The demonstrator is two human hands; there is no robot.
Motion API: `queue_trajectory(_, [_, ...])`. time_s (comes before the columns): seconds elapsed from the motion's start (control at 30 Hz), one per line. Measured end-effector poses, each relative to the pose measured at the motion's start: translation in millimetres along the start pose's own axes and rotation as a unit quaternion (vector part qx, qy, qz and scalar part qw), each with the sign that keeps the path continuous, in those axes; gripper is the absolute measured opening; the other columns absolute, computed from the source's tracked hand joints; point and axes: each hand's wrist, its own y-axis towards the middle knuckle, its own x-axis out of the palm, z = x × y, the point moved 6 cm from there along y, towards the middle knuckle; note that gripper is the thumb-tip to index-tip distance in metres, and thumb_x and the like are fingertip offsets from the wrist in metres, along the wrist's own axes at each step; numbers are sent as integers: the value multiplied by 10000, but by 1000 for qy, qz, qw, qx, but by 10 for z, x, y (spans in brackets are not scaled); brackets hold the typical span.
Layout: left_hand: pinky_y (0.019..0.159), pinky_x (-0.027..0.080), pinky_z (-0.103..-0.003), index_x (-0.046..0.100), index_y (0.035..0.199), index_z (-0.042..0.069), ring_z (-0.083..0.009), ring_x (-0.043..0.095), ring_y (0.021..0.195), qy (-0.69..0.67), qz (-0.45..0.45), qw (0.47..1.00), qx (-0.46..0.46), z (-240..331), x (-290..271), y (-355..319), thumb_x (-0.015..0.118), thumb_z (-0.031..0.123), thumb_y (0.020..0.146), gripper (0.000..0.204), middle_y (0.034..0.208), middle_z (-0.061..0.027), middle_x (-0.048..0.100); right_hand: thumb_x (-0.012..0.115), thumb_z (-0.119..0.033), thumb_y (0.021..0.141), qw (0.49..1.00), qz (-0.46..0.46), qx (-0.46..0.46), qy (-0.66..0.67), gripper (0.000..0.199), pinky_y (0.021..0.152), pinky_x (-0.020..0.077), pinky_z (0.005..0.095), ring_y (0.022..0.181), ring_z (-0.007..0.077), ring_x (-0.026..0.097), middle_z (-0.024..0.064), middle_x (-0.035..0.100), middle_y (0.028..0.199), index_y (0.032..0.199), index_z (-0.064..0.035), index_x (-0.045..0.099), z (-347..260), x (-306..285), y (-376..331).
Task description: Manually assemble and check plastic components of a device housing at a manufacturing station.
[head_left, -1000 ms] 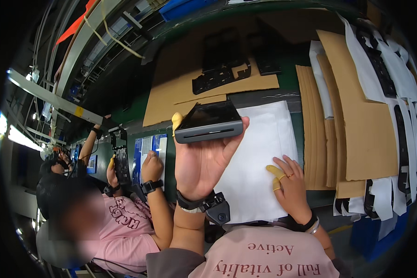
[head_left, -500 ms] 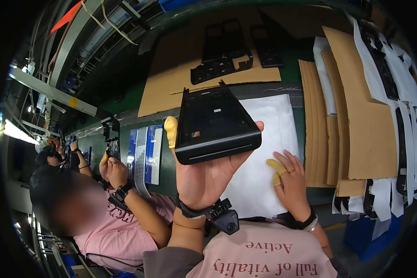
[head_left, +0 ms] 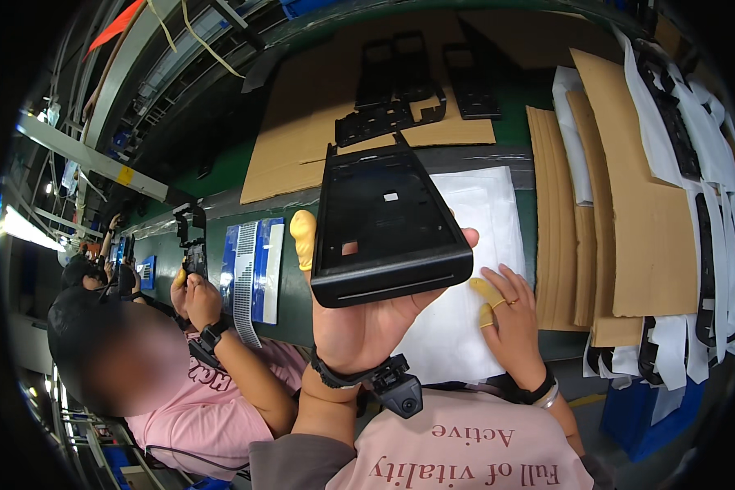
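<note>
A black rectangular plastic housing (head_left: 384, 216) with a raised rim and a slotted near edge is held up in front of me. My left hand (head_left: 359, 331) grips it from below. The thumb, in a yellow finger cot, lies along its left side and a fingertip shows at the right. Most of the other fingers are hidden beneath it. On a white sheet (head_left: 490, 208) to the right rests my right hand (head_left: 510, 318), holding nothing. Its fingers are stretched out and apart, two of them in yellow finger cots.
Several black frames (head_left: 388, 118) lie on cardboard (head_left: 290, 155) at the back. Cardboard dividers (head_left: 645, 237) with wrapped black parts stand at the right, above a blue bin (head_left: 641, 425). At left, a co-worker (head_left: 212, 400) holds a black frame (head_left: 192, 241) beside a blue-and-white strip sheet (head_left: 253, 269).
My left hand has brought the housing slightly nearer and tipped it, so more of its inner face shows. My right hand stays in place on the white sheet.
</note>
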Motion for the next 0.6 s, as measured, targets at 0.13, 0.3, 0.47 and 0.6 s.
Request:
queue_trajectory(0.13, [1061, 338, -492, 263, 1382, -14, -447, 382, 1244, 181, 4, 983, 38, -91, -237, 34, 470, 460, 927, 689, 1336, -239, 388, 575, -43, 758, 998, 50, 27, 20, 449, 1011, 338, 478, 1181, 342, 445, 112, 505, 1246, 1203, -47, 522, 35, 2, -15])
queue_trajectory(0.3, [1071, 305, -497, 347, 1327, 40, -375, 427, 1239, 400, 159, 899, 85, -309, -937, 45, 398, 580, 902, 689, 1308, -152, 459, 628, -45, 736, 988, 106, -14, 109, 432, 944, 386, 465, 1077, 347, 490, 131, 494, 1230, 1152, -56, 514, 77, -11, -7])
queue_trajectory(0.47, [1050, 314, -525, 343, 1347, 85, -386, 443, 1217, 403, 190, 894, 52, -435, -994, 7, 378, 573, 913, 654, 1299, -127, 469, 636, -70, 724, 991, 82, -40, 102, 386, 968, 373, 439, 1099, 319, 488, 128, 517, 1214, 1103, -45, 566, 55, 11, -18])
queue_trajectory(0.6, [1012, 362, -533, 349, 1378, 125, -368, 490, 1162, 403, 123, 902, 96, 32, -678, 38, 418, 586, 896, 670, 1308, -114, 474, 643, -87, 715, 998, 37, 10, 42, 97, 988, 362, 406, 1159, 275, 462, 100, 505, 1286, 715, 10, 638, 122, 49, -4])
